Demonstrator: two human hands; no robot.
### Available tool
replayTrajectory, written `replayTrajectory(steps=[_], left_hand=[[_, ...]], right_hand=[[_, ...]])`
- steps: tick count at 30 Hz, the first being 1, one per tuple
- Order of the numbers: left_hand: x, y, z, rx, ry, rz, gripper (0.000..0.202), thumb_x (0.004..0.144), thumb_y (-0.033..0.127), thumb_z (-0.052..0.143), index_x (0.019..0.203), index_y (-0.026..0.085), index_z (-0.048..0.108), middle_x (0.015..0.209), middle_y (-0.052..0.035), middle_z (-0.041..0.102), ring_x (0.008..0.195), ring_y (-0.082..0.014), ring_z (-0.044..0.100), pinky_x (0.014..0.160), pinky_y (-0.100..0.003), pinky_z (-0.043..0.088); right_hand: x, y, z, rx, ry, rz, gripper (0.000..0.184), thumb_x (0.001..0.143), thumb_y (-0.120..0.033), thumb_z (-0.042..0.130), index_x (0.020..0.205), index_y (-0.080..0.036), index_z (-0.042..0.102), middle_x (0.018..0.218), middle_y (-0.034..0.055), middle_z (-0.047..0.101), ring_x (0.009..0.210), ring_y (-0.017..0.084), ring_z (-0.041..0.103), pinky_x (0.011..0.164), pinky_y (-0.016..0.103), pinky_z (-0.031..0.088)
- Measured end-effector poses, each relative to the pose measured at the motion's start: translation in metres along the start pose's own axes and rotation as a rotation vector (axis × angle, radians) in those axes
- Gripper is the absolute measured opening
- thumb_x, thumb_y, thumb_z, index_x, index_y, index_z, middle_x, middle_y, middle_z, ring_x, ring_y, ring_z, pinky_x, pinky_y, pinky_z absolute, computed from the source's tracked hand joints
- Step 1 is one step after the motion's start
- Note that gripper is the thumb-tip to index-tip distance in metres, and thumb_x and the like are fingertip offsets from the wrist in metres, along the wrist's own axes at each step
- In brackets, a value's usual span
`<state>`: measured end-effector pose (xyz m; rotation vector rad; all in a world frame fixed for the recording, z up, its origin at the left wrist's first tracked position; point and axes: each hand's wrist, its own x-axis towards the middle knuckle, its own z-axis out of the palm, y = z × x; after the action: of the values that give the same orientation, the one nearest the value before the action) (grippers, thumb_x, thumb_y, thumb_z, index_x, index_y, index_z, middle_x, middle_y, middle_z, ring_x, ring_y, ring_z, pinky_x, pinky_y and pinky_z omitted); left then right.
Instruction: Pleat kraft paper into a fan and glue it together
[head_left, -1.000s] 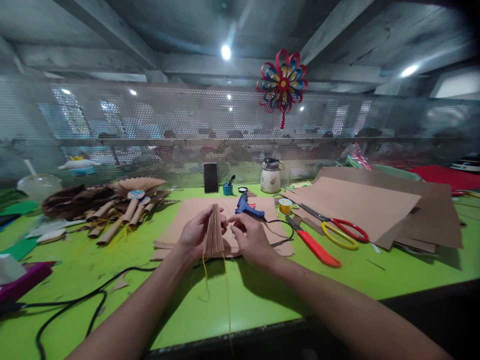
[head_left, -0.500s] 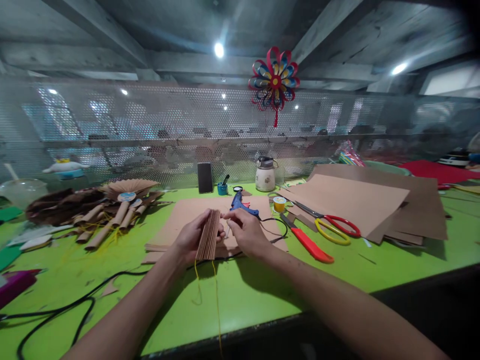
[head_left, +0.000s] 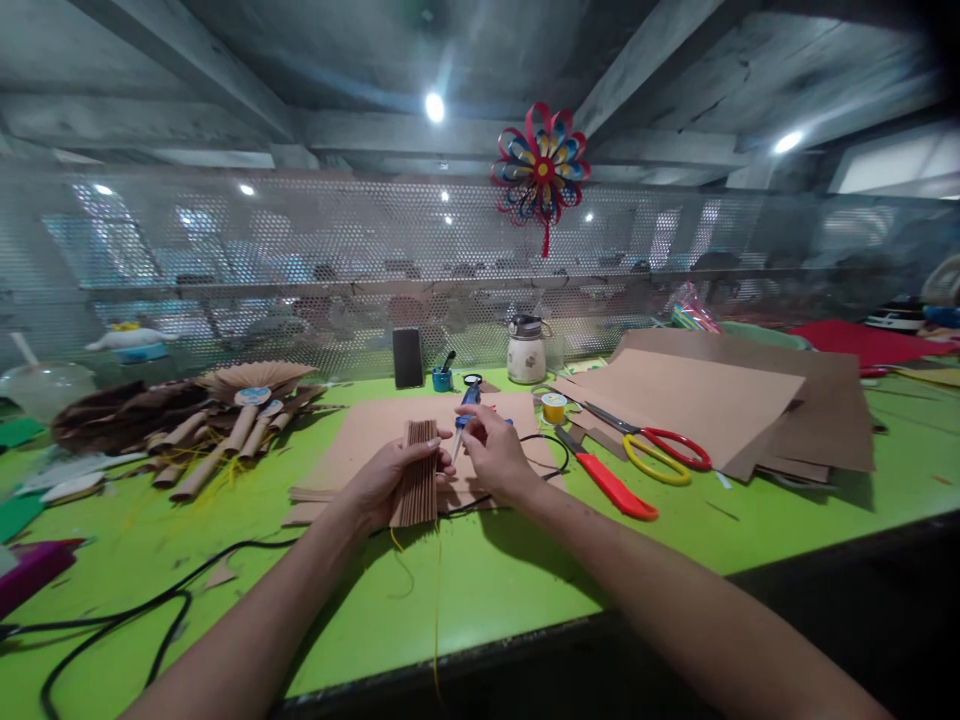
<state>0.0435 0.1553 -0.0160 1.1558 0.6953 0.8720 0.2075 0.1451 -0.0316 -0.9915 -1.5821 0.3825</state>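
My left hand [head_left: 390, 480] is closed around a bundle of pleated brown kraft paper [head_left: 417, 490], thumb on top. Yellow thread [head_left: 436, 610] hangs from the bundle's near end past the table edge. Just right of the paper, my right hand [head_left: 491, 450] has curled fingers with the thumb near the index finger. By its fingertips shows a thin pale stick [head_left: 456, 443]; whether they grip it I cannot tell. Behind those fingers lies a blue glue gun [head_left: 470, 396], partly hidden. Under both hands is a stack of brown paper sheets [head_left: 352, 430].
On the right are a red-handled knife [head_left: 615, 487], scissors [head_left: 656, 450], a yellow thread spool [head_left: 553, 407] and large brown sheets [head_left: 705, 390]. Paper fans [head_left: 251, 400] lie left. A black cord [head_left: 225, 555] crosses the green table [head_left: 510, 600]. A white bottle [head_left: 527, 355] stands behind.
The pleated bundle has spread wider at its near end, and my left thumb now lies across it. My right hand has moved slightly away from the paper, toward the glue gun.
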Motion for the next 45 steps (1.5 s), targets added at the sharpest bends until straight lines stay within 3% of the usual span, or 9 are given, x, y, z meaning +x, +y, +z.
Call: replayTrajectory(steps=[6,13,20,24,29,34,39,45], left_hand=[[0.0,0.004,-0.005,0.035,0.064,-0.006,0.025,0.078,0.029,0.063,0.099,0.016,0.063,0.074,-0.0041,0.065,0.058,-0.014,0.062,0.055,-0.027,0.053],[0.004,0.006,-0.007,-0.055,0.129,0.018,0.017,0.082,0.03,0.056,0.09,0.016,0.06,0.073,-0.0061,0.067,0.059,-0.0157,0.063,0.054,-0.028,0.053],[0.0,0.011,-0.001,-0.205,0.151,0.093,0.022,0.085,0.034,0.049,0.088,0.014,0.057,0.063,-0.0063,0.066,0.06,-0.0191,0.065,0.058,-0.032,0.054],[-0.002,0.012,0.003,-0.128,0.157,0.263,0.025,0.079,0.03,0.06,0.1,0.017,0.056,0.065,-0.0013,0.064,0.059,-0.0158,0.062,0.057,-0.027,0.052],[-0.005,0.015,0.013,0.201,0.254,0.505,0.047,0.077,0.025,0.063,0.121,0.018,0.048,0.059,0.0048,0.055,0.051,-0.0097,0.053,0.05,-0.019,0.045],[-0.009,0.014,0.022,0.364,0.227,0.589,0.058,0.076,0.026,0.064,0.13,0.022,0.044,0.056,0.0072,0.048,0.046,-0.009,0.049,0.043,-0.018,0.04],[-0.006,0.016,0.018,0.114,0.236,0.471,0.059,0.074,0.028,0.067,0.127,0.019,0.044,0.062,0.0042,0.057,0.053,-0.0119,0.056,0.051,-0.022,0.047],[-0.001,0.02,0.007,-0.288,0.29,0.398,0.032,0.075,0.023,0.067,0.104,0.016,0.056,0.061,0.003,0.059,0.06,-0.0109,0.062,0.059,-0.02,0.052]], right_hand=[[0.0,0.004,0.003,0.09,-0.025,0.019,0.02,0.076,-0.015,0.054,0.094,-0.015,0.063,0.07,0.0012,0.059,0.062,0.013,0.055,0.059,0.024,0.046],[0.0,-0.001,0.002,0.092,-0.027,0.04,0.014,0.08,-0.022,0.053,0.085,-0.015,0.064,0.064,0.0003,0.057,0.055,0.012,0.052,0.053,0.023,0.043],[-0.003,-0.001,0.003,0.056,-0.055,0.058,0.031,0.087,-0.038,0.047,0.069,-0.016,0.058,0.048,-0.0049,0.043,0.046,0.01,0.043,0.046,0.021,0.034],[-0.008,-0.009,0.005,0.037,-0.085,0.051,0.042,0.086,-0.047,0.048,0.057,-0.016,0.052,0.047,-0.0042,0.042,0.046,0.009,0.041,0.046,0.022,0.032],[-0.012,-0.016,0.009,0.021,-0.118,0.037,0.037,0.083,-0.049,0.053,0.077,-0.014,0.061,0.07,0.0031,0.06,0.063,0.013,0.053,0.057,0.024,0.041],[-0.011,-0.018,0.008,0.092,-0.128,0.065,0.034,0.084,-0.046,0.053,0.09,-0.013,0.061,0.08,0.006,0.063,0.067,0.014,0.057,0.061,0.026,0.045],[-0.012,-0.016,0.011,0.292,-0.317,0.141,0.034,0.083,-0.045,0.055,0.092,-0.013,0.06,0.085,0.0064,0.065,0.077,0.017,0.06,0.067,0.029,0.049],[-0.026,-0.027,0.02,0.622,-0.625,0.385,0.041,0.072,-0.043,0.069,0.101,-0.017,0.056,0.086,0.0059,0.066,0.076,0.018,0.064,0.07,0.033,0.051]])
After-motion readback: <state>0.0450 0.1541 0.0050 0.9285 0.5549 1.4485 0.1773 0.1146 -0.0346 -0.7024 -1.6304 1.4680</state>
